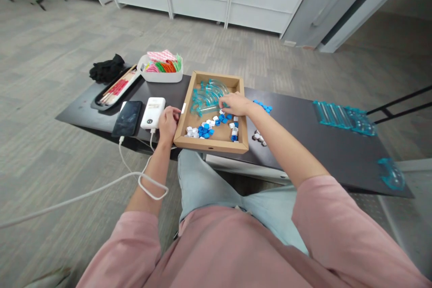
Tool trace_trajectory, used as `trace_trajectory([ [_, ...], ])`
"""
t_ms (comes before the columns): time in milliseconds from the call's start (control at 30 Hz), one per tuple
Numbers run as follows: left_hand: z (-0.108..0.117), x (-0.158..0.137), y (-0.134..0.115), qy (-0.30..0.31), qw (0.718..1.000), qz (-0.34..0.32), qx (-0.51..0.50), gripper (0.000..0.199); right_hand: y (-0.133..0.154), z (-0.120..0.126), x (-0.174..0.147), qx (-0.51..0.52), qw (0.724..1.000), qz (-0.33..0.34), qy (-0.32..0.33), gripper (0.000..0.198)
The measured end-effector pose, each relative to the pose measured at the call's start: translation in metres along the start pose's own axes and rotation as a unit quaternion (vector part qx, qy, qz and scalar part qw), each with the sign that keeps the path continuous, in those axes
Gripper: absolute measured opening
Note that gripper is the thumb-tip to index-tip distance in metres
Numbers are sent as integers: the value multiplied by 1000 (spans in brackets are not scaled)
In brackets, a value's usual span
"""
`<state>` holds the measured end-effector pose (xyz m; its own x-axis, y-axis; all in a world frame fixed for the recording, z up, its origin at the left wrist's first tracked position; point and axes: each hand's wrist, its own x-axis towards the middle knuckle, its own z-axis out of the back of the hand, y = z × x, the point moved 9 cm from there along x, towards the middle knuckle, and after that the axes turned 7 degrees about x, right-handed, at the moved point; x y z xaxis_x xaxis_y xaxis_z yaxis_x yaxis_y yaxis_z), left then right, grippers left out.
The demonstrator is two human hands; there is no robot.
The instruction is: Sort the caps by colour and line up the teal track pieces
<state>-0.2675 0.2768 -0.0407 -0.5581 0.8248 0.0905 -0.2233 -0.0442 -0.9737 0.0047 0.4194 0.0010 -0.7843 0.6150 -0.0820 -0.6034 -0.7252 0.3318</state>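
Note:
A shallow cardboard box (211, 145) stands on the dark table in front of me. Inside it, clear turquoise plastic tubes (211, 94) fill the far part, and small blue and white caps (205, 130) lie loose nearer to me. My right hand (236, 103) reaches over the box's right wall, its fingers pinched together at a white cap (222, 111) beside the tubes. Outside the left wall rests my left hand (168, 125), fingers curled, between the box and a white power bank (153, 112); whatever its fingers may hold is hidden.
Left of the box are a phone (127, 118), a black tray (116, 87) of sticks, a white bin (164, 76) with colourful items and black cloth (107, 68). Turquoise tubes (344, 118) lie right. A white cable (101, 191) crosses my left forearm.

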Motion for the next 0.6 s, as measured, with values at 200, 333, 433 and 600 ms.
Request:
trace_trajectory([
  [200,-1,-1,-1,-4,1000,-3,-2,50,-5,14,-5,137,988,42,-59,24],
  [333,-1,-2,-3,-2,1000,-1,-2,49,-4,27,-12,195,976,34,-89,36],
  [433,0,-2,-4,7,1000,5,0,46,1,34,-24,205,975,23,-87,32],
  [600,3,-2,-6,9,1000,20,13,50,1,54,-67,211,966,37,-146,33],
])
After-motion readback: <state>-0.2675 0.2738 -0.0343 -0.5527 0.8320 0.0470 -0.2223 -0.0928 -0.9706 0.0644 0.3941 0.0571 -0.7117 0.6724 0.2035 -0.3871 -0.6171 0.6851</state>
